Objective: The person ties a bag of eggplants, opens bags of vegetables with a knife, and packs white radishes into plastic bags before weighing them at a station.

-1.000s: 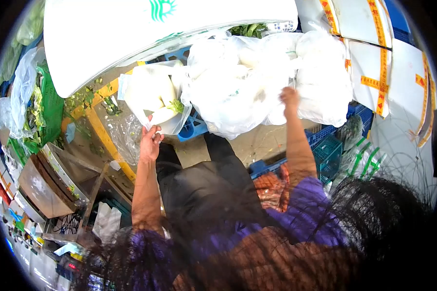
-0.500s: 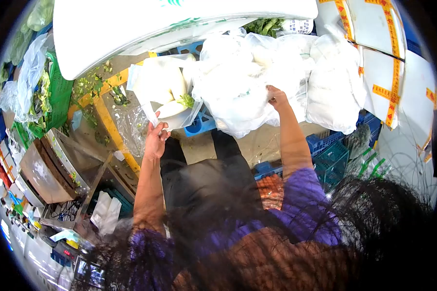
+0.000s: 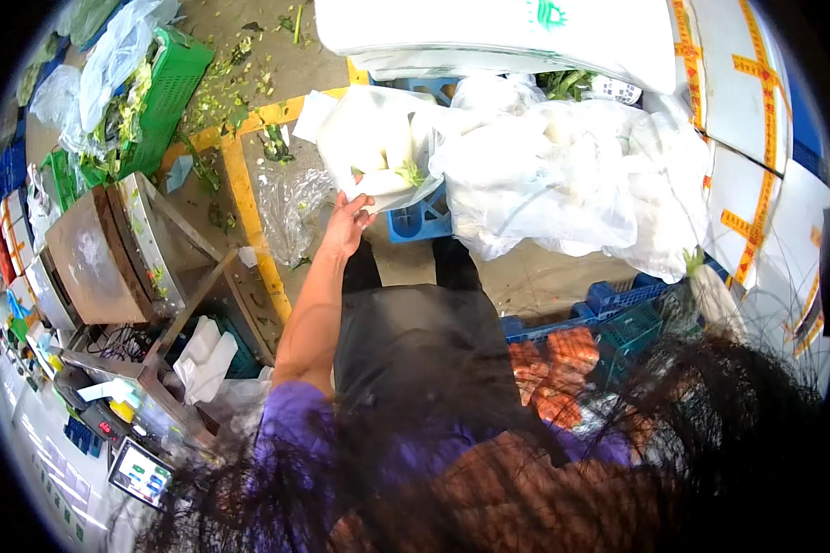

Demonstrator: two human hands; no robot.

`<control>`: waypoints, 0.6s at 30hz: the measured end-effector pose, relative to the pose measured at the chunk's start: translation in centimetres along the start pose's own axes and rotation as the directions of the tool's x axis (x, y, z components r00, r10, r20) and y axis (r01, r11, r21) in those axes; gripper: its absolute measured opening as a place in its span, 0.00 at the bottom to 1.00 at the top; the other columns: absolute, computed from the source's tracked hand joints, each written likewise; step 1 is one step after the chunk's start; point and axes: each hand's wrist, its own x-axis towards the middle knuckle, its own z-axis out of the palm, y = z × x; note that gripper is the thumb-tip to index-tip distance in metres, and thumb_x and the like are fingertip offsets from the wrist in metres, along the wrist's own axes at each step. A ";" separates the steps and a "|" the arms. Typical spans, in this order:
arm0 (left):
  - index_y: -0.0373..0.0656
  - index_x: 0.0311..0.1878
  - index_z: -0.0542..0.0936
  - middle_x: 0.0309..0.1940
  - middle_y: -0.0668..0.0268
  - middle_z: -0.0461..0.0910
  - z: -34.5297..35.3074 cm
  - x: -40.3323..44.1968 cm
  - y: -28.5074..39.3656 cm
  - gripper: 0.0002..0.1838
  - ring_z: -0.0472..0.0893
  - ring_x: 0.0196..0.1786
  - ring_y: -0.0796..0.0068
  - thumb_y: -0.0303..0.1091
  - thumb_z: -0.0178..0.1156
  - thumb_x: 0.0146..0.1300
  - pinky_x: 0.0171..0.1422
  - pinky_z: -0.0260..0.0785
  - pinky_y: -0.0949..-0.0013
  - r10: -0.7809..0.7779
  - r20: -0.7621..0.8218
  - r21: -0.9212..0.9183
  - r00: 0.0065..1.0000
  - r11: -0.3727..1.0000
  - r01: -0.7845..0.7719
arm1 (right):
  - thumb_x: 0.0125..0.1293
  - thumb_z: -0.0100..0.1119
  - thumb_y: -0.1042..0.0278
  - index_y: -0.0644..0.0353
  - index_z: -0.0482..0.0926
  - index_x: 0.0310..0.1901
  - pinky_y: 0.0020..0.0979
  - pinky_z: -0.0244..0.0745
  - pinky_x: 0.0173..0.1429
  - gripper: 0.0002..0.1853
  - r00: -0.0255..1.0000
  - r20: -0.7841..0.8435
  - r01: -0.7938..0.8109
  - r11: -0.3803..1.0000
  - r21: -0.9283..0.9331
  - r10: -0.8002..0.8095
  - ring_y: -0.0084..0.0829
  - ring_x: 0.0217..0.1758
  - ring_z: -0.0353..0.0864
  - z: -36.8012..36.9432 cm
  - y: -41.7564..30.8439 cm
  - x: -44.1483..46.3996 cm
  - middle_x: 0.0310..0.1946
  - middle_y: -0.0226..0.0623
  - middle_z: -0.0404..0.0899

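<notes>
My left hand [image 3: 349, 224] grips the near edge of an open clear plastic bag [image 3: 346, 138]. Inside the bag lie white radishes [image 3: 395, 141], one with a short green top pointing right. The bag rests above a blue crate [image 3: 420, 221]. To its right sit more filled plastic bags [image 3: 535, 184] of white radishes, bunched together. My right hand is out of sight; only part of its purple sleeve [image 3: 595, 444] shows behind the hair. A loose radish [image 3: 715, 297] with a leafy stub appears at the lower right, its lower end hidden by hair.
A large white foam box [image 3: 498, 41] stands beyond the bags. Taped white boxes [image 3: 747, 138] are stacked at right. Blue crates [image 3: 618, 297] and orange-red bagged goods [image 3: 563, 364] lie near my right side. A green basket [image 3: 171, 92] and metal stand [image 3: 171, 240] are at left.
My right hand has left the filled bags and gone out of view. A loose radish has appeared at the lower right. The view has shifted; my left hand stays at the open bag.
</notes>
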 end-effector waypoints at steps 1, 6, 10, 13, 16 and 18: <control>0.53 0.63 0.63 0.31 0.72 0.73 -0.2 0.1 0.0 0.25 0.60 0.21 0.86 0.28 0.52 0.62 0.37 0.64 0.75 0.001 0.014 -0.008 1.000 1.000 -0.001 | 0.53 0.60 0.78 0.74 0.72 0.44 0.31 0.75 0.46 0.16 0.999 0.014 0.033 0.997 0.075 -0.034 0.33 0.42 0.77 -0.1 -1.9 -0.4 0.42 0.45 0.76; 0.51 0.62 0.64 0.31 0.72 0.72 -0.6 -0.1 0.4 0.23 0.60 0.21 0.86 0.29 0.51 0.63 0.35 0.64 0.76 -0.001 0.006 -0.058 1.000 0.998 0.001 | 0.55 0.52 0.79 0.72 0.69 0.48 0.33 0.73 0.49 0.17 0.949 0.270 -0.264 0.880 0.395 0.163 0.33 0.47 0.76 3.0 0.3 -6.3 0.46 0.43 0.74; 0.50 0.61 0.65 0.31 0.73 0.72 -0.5 -0.7 1.4 0.22 0.61 0.20 0.88 0.29 0.51 0.63 0.35 0.63 0.76 0.000 0.020 -0.066 1.000 0.998 0.002 | 0.52 0.61 0.73 0.68 0.73 0.47 0.29 0.69 0.48 0.19 0.565 0.748 -0.413 0.904 -0.109 0.348 0.29 0.43 0.74 17.0 4.8 -23.0 0.42 0.37 0.76; 0.52 0.64 0.62 0.31 0.72 0.72 -0.7 -0.8 1.8 0.25 0.58 0.18 0.88 0.28 0.50 0.63 0.37 0.63 0.77 -0.016 0.074 -0.075 0.997 0.997 0.021 | 0.42 0.69 0.78 0.69 0.67 0.52 0.32 0.68 0.53 0.32 0.374 0.712 -0.815 0.577 -0.054 0.594 0.32 0.46 0.74 26.7 9.8 -38.0 0.46 0.41 0.74; 0.51 0.64 0.61 0.31 0.72 0.71 -0.6 -0.9 1.6 0.25 0.58 0.17 0.89 0.29 0.50 0.63 0.36 0.62 0.78 -0.015 0.109 -0.060 0.994 0.998 0.022 | 0.39 0.71 0.75 0.69 0.70 0.46 0.30 0.71 0.46 0.29 0.293 0.765 -0.728 0.652 -0.210 0.574 0.32 0.38 0.75 31.1 12.7 -45.8 0.38 0.40 0.77; 0.51 0.64 0.61 0.31 0.72 0.71 0.1 -0.8 1.3 0.26 0.58 0.18 0.89 0.29 0.50 0.63 0.35 0.61 0.79 -0.039 0.092 -0.003 0.995 0.999 0.040 | 0.45 0.67 0.73 0.66 0.77 0.37 0.26 0.71 0.39 0.15 -0.030 0.743 -0.664 0.543 -0.515 0.668 0.26 0.34 0.75 30.9 13.4 -44.8 0.32 0.35 0.78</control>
